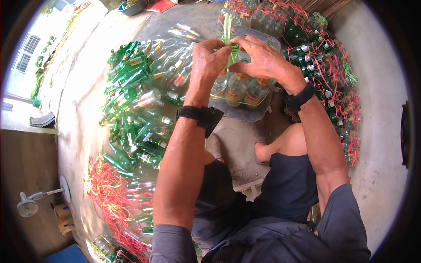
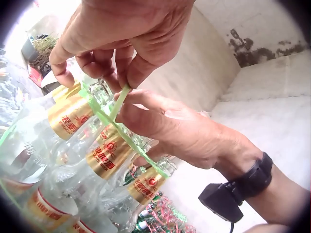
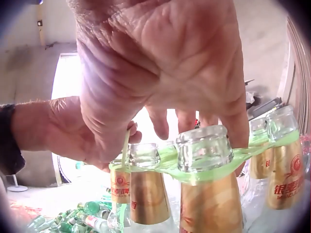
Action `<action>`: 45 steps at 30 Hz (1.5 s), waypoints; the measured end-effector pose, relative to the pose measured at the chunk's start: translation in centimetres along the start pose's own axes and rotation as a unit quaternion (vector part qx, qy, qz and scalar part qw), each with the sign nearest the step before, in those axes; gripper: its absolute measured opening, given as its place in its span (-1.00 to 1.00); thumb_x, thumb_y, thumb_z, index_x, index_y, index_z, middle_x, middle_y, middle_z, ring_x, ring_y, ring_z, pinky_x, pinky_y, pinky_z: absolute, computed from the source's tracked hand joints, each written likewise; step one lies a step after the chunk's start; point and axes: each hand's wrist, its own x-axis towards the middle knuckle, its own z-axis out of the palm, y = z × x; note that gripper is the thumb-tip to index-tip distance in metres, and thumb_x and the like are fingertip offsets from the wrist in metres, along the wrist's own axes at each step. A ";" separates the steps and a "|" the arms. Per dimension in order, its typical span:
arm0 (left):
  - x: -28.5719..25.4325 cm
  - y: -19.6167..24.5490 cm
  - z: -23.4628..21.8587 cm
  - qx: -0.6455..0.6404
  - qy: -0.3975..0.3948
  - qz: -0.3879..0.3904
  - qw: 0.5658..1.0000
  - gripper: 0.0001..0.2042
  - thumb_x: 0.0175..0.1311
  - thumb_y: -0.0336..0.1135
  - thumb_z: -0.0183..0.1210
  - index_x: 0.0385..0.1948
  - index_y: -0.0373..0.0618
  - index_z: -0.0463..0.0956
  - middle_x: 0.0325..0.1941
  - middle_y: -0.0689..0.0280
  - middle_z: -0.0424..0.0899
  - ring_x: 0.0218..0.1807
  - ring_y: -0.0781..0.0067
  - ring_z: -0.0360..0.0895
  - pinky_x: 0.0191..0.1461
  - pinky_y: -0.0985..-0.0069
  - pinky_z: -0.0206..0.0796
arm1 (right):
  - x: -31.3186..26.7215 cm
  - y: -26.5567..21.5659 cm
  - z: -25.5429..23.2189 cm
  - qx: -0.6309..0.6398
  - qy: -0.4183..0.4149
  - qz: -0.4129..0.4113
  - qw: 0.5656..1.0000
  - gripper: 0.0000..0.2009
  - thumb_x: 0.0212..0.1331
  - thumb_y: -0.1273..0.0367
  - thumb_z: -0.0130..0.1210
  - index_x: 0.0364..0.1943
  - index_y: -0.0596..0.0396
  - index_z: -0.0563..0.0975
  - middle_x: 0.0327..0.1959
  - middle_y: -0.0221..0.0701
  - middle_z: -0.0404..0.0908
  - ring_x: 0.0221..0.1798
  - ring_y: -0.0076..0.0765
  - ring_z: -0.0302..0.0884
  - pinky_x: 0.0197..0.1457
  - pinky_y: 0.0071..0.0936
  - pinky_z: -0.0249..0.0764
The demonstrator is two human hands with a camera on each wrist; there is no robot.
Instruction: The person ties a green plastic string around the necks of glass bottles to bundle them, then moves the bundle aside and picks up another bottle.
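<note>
A bundle of clear glass bottles [image 1: 237,90] with gold neck labels stands upright in front of the person. A light green plastic strap [image 2: 133,144] runs round the bottle necks just below their mouths. My left hand [image 1: 209,59] pinches an end of this strap between thumb and fingertips, above the necks. Close beside it, my right hand [image 1: 265,60] reaches over the bottle tops, thumb and forefinger curled at the strap near the left fingertips. In the right wrist view its palm hides part of the necks, while a bottle mouth [image 3: 204,148] shows beneath it.
Loose green bottles [image 1: 131,81] and clear ones lie heaped on the left. A tangle of red straps [image 1: 112,188] is at lower left. Strapped bundles of bottles [image 1: 326,83] line the wall on the right. The bundle rests on a grey base [image 1: 245,115].
</note>
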 end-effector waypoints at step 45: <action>0.5 -0.7 -0.2 0.150 0.037 0.098 0.983 -0.74 0.26 -0.44 0.08 -0.17 -0.21 0.77 -0.36 0.11 0.76 -0.34 0.38 0.66 -0.14 0.40 0.52 | 1.2 1.2 0.5 0.055 0.020 0.057 0.997 -0.67 0.44 0.18 0.10 -0.22 0.23 0.60 -0.56 -0.19 0.49 -0.48 -0.31 0.37 -0.29 -0.20 0.41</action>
